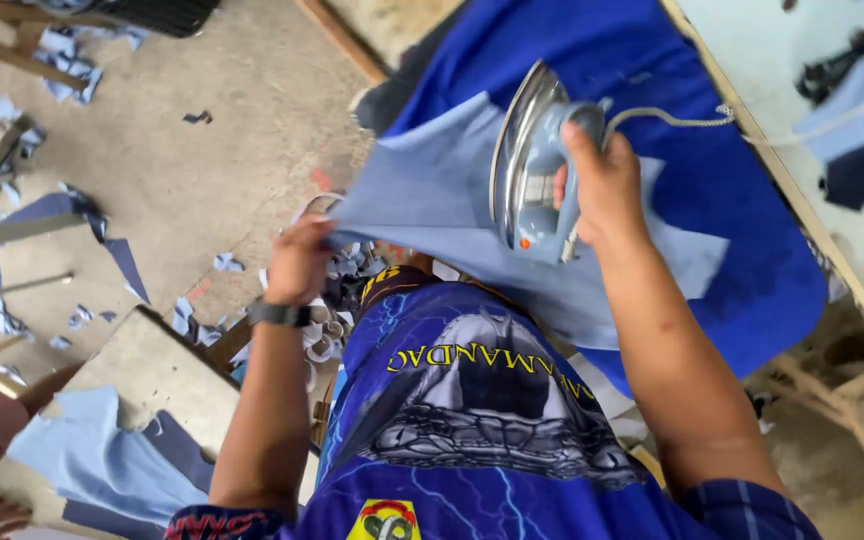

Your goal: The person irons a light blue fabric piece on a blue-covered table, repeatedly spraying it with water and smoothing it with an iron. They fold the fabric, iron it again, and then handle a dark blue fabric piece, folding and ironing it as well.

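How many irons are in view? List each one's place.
1. The iron is tilted up in the right hand, above the light blue cloth. Others may be hidden outside the view.

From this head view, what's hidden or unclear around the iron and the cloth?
- Head view: soleplate of the grey-blue electric iron faces sideways, blurred by glare.
- Right hand fingers hidden behind the iron's handle.
- Left hand fingertips buried under the light blue fabric piece.
- Iron's braided cord disappears at the table edge.

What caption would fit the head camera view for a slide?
Right hand tilts an electric iron over light blue fabric on a blue-covered board; left hand grips the fabric's edge.
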